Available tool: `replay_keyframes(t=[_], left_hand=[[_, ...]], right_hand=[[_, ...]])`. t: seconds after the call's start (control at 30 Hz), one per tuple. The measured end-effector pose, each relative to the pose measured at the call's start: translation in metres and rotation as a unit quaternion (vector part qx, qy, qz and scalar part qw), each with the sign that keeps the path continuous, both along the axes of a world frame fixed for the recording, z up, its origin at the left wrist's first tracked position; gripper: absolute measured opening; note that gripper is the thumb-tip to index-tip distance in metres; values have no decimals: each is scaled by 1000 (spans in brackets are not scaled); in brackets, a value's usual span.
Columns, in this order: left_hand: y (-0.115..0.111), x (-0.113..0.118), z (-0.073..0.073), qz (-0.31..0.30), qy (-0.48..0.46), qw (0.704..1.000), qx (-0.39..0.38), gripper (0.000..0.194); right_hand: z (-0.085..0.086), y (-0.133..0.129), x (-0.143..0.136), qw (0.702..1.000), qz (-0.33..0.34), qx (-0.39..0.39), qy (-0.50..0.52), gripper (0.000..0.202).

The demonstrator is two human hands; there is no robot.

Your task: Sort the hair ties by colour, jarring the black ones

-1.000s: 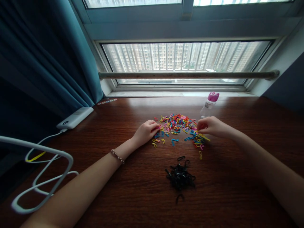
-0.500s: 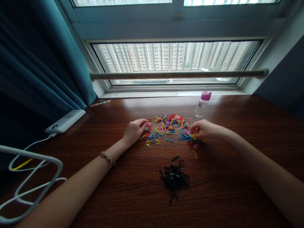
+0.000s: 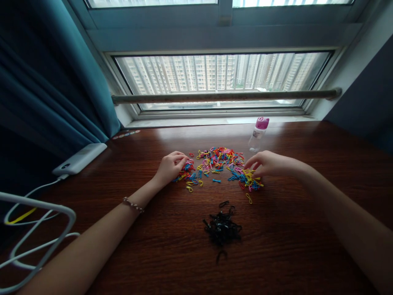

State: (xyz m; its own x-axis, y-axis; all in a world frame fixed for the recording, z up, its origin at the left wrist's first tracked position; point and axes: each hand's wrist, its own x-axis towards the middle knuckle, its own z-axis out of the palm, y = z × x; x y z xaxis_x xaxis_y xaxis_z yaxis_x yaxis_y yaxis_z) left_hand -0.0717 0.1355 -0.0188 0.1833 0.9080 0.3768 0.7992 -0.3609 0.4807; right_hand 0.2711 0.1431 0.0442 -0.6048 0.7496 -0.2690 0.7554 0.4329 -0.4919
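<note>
Small coloured hair ties, red, pink, yellow and blue, lie in a loose heap [image 3: 222, 155] on the brown wooden table. My left hand [image 3: 171, 167] rests at the left cluster [image 3: 186, 172], fingers close together and thumb under them, around some hair ties at the fingertips; exactly which ones is hidden. On the right, my right hand [image 3: 266, 164] hovers just over a cluster of yellow and blue hair ties [image 3: 250, 180]. Its fingers are apart, bent down toward the yellow ones. Nearer me sits a separate pile of black hair ties [image 3: 222, 229].
Behind the right hand stands a clear bottle with a pink cap [image 3: 258, 134]. A white power bank [image 3: 80, 157] with a cable lies at the left, near a white bent tube frame [image 3: 69, 213] and the blue curtain [image 3: 82, 82]. A window rail [image 3: 215, 97] runs behind the table.
My right hand's fingers have spread apart, and more yellow hair ties show beneath them. My left hand stays at its cluster. The whole view has shifted slightly.
</note>
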Motion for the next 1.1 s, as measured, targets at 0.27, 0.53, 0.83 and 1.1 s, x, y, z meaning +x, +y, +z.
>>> replay_keyframes(t=[0.27,0.53,0.83,1.1], left_hand=[[-6,-3,17,-38,64,983,-165,64],[-6,-12,31,-57,80,959,-265,59],[-1,-16,34,2,32,981,-189,36],[-2,-18,43,41,-22,994,-96,33]], right_hand=[[-18,-9,-21,994,100,43,-5,34],[-6,-1,-11,998,21,66,7,18],[-1,-1,-9,993,-29,84,80,18],[-3,-2,-8,991,-23,97,91,17]])
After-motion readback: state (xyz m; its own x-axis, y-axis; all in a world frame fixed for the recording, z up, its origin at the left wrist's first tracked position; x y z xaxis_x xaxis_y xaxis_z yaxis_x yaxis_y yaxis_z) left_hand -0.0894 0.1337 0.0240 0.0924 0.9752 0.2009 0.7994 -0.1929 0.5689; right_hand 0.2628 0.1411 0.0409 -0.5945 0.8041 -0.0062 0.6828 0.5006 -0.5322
